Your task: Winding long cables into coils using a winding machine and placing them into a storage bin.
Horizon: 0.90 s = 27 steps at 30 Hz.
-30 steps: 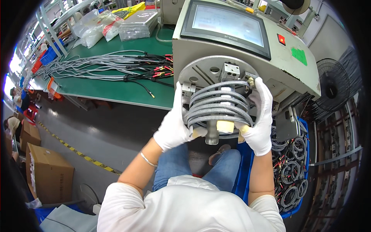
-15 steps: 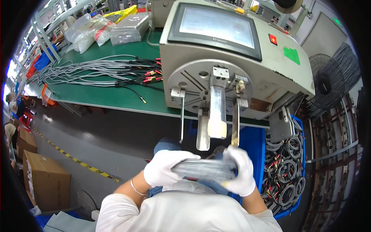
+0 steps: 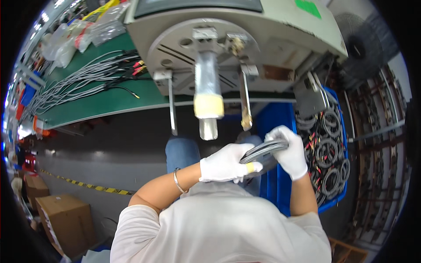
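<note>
The coil [image 3: 264, 149] is off the machine [image 3: 274, 28], held just in front of the person's body and well apart from the posts [image 3: 206, 74], which carry no cable. The left hand [image 3: 227, 163] is clamped on its left end, thumb along the near side; the right hand [image 3: 287, 151] is curled round its right end, and the coil tilts up that way. The winding of this one looks done, as a judgement; whether it is tied cannot be told. It is not in the blue bin [image 3: 334, 202] at the right, where many coiled cables [image 3: 325, 153] lie. Loose cables [image 3: 83, 83] with red and black ends lie on the green surface [image 3: 151, 92], not coiled. One second ago the coil sat around the posts, a hand at each side; half a second ago it was already free, held low and more level between the hands. Now it is further right, nearer the bin, and the view has shifted so that the machine's screen [image 3: 197, 6] is mostly cut off.
</note>
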Available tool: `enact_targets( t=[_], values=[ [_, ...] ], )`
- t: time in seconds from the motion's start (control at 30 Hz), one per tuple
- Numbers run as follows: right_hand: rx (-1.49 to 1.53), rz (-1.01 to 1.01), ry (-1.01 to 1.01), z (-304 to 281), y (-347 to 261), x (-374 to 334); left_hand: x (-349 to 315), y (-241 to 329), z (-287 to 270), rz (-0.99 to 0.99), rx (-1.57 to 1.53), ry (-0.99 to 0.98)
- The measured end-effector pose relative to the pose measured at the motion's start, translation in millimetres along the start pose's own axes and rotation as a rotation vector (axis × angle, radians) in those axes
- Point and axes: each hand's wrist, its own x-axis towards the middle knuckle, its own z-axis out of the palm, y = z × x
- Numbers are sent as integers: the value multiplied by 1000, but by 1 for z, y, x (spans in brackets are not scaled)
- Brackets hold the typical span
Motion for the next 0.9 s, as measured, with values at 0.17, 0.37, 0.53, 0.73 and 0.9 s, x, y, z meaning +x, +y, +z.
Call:
enact_targets(
  t=[0.17, 0.37, 0.53, 0.73, 0.9],
  values=[
    [129, 152, -238, -10, 8, -8, 39, 6, -11, 413, 597, 391],
    [40, 51, -110, -16, 15, 3, 47, 1, -10, -10, 213, 152],
    [124, 181, -254, -35, 9, -8, 63, 1, -9, 82, 149, 137],
    [359, -200, -144, -60, 4, 12, 62, 15, 0, 198, -168, -73],
    [-333, -885, -99, -69, 3, 22, 77, 39, 14, -2, -125, -130]
  ],
)
